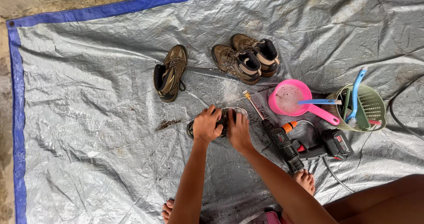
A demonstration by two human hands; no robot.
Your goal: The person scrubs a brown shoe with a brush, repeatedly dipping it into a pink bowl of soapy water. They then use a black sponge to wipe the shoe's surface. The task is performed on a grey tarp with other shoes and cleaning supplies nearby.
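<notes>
Currently left hand and right hand both clamp a muddy brown shoe on the grey tarp, mid-frame. Black-red cordless spray gun just right; pink plastic scoop beyond it.

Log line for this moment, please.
left hand: gripping shoe | right hand: gripping same shoe | sprayer: lying right of hands | three boots: beyond on tarp
</notes>
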